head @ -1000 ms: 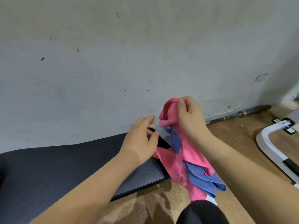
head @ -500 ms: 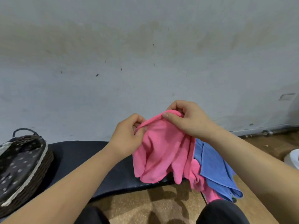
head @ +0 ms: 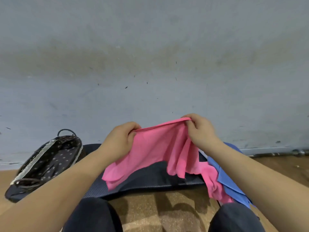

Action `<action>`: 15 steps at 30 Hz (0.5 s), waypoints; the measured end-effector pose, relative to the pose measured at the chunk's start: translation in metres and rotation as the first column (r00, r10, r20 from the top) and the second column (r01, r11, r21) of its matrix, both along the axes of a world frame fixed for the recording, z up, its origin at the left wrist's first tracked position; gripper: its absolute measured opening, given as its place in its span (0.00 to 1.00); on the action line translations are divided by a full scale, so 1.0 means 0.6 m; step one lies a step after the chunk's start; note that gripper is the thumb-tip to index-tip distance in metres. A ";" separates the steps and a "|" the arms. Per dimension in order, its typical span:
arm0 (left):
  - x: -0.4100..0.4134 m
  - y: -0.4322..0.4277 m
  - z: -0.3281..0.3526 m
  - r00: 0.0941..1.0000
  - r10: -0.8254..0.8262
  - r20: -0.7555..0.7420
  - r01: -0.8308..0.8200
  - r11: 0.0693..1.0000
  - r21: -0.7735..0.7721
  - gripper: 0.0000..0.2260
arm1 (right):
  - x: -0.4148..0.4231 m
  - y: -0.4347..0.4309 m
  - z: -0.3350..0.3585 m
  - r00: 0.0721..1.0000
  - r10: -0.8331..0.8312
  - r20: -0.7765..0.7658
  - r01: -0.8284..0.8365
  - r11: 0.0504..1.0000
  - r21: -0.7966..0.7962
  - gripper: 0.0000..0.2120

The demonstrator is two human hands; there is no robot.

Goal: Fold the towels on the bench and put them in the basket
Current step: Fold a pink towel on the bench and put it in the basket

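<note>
Left hand point(head: 120, 139) and right hand point(head: 202, 133) are pinching my bright pink cloth towel point(head: 155, 153) by its top edge, holding it spread over the dark padded bench point(head: 150, 183), blue cloth towel point(head: 230, 181) lying rightward, dark wicker basket point(head: 36, 159) sitting left, showing dotted lining.

A scuffed pale grey wall point(head: 150, 64) is seen behind the grip; a speckled brown floor point(head: 150, 211) is spread beneath it.
</note>
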State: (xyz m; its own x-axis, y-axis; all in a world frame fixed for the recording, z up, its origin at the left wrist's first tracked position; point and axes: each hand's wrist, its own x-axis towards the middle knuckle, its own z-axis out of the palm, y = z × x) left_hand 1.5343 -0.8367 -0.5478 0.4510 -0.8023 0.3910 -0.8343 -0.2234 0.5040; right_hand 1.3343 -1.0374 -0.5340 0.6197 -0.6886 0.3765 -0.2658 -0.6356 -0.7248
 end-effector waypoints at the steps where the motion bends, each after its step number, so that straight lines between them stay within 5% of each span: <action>1: 0.007 0.008 -0.006 1.000 0.000 -0.006 0.000 0.999 0.040 0.13 | 0.008 0.009 -0.002 1.000 -0.010 0.030 0.008 0.998 0.067 0.12; 7: 0.073 0.046 -0.057 0.957 0.226 -0.183 -0.206 0.971 0.123 0.16 | 0.046 0.001 -0.021 0.980 -0.164 0.114 0.120 0.940 0.321 0.13; 12: 0.110 0.049 -0.101 0.765 0.282 -0.580 -0.269 0.957 0.110 0.12 | 0.064 -0.041 -0.085 0.990 -0.121 -0.074 0.135 0.964 0.227 0.17; 15: 0.137 0.045 -0.134 0.706 0.323 -0.631 -0.280 0.945 0.170 0.12 | 0.107 -0.062 -0.138 0.985 -0.099 -0.143 0.127 0.971 0.201 0.18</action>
